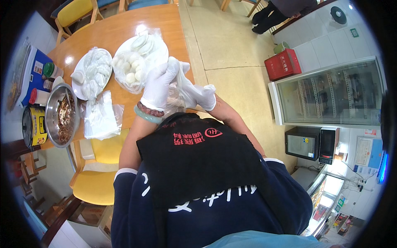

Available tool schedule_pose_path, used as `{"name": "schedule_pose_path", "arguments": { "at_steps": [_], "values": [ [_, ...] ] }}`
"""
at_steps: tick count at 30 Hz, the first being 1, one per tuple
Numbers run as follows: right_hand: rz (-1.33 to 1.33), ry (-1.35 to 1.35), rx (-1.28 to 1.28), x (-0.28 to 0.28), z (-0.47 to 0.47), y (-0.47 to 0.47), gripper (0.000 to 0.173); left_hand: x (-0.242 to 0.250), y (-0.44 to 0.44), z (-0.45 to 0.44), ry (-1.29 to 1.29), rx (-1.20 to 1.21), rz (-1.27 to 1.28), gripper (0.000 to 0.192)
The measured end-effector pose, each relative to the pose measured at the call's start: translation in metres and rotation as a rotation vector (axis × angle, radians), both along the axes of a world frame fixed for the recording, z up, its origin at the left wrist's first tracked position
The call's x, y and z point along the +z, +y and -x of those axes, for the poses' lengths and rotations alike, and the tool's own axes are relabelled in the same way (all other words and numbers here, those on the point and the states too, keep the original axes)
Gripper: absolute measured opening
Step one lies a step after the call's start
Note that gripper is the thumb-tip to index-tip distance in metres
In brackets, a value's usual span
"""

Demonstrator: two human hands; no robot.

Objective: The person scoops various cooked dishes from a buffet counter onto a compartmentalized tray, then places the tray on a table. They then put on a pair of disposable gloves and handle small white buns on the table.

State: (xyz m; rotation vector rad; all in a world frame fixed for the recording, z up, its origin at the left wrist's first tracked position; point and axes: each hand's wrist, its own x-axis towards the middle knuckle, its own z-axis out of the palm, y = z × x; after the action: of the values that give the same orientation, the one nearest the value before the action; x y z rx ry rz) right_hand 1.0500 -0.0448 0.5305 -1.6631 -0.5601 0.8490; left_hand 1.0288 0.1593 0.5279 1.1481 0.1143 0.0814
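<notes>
Both my hands wear thin white gloves and meet above the near table edge. My left hand, with a bead bracelet and a pale green bangle at its wrist, pinches white stretched glove material that runs to my right hand. The fingers of my right hand are hard to make out. Left of them, a white plate carries white dough balls under clear plastic and flat round pieces. A second plate holds folded dumplings under plastic. A steel bowl contains brown filling.
Clear plastic bags lie by the bowl. Lidded jars and a yellow-black round container stand at the table's left end. Yellow chairs are beside the table. A person stands at the upper right, beyond a red box.
</notes>
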Motion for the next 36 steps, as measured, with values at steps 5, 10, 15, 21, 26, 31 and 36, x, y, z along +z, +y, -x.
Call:
{"name": "schedule_pose_path", "arguments": {
  "at_steps": [5,10,15,21,26,31,36],
  "values": [
    [-0.074,-0.055,0.085,-0.004,-0.006,0.002,0.053,0.010,0.001,-0.002,-0.075,0.014,-0.094,0.044],
    [-0.079,-0.021,0.093,-0.007,0.005,0.006,0.053,0.016,0.002,-0.002,-0.059,-0.027,-0.232,0.040],
    [-0.062,-0.103,0.128,0.004,0.007,0.010,0.050,0.020,-0.009,-0.004,-0.105,0.001,-0.183,0.038],
    [-0.145,-0.113,-0.087,-0.004,0.009,0.005,0.044,0.017,-0.011,-0.016,-0.087,-0.005,-0.146,0.040],
    [-0.119,-0.198,-0.309,-0.017,0.011,-0.005,0.041,0.007,-0.002,-0.016,-0.038,0.022,-0.115,0.048],
    [-0.064,-0.162,-0.100,-0.012,0.009,-0.012,0.042,0.005,-0.008,-0.015,-0.034,0.004,-0.073,0.049],
    [0.003,0.001,0.045,-0.010,0.005,-0.006,0.045,0.009,-0.016,-0.011,0.008,-0.039,-0.097,0.045]
  ]
}}
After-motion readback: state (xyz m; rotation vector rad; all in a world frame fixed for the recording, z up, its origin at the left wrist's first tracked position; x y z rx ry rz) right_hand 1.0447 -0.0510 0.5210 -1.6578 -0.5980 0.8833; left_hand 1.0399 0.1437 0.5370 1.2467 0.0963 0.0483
